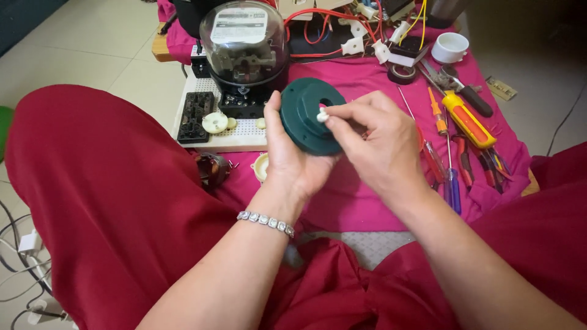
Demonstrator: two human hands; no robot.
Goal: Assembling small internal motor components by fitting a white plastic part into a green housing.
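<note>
Left hand (293,162) grips the green disc (310,115), right fingers (342,116) pinch a white peg (322,115) at its centre hole (325,102) — not seated yet, I reckon.

We sit with our knees either side of a cloth (367,201) spread on the floor. Our left hand (292,160) holds a disc (309,116) above it; our right hand (373,142) touches the disc from the right. Behind the disc stands a meter (244,52) on a board (235,137). Screwdrivers (468,119) lie to the right, a cup (450,47) behind them.
</note>
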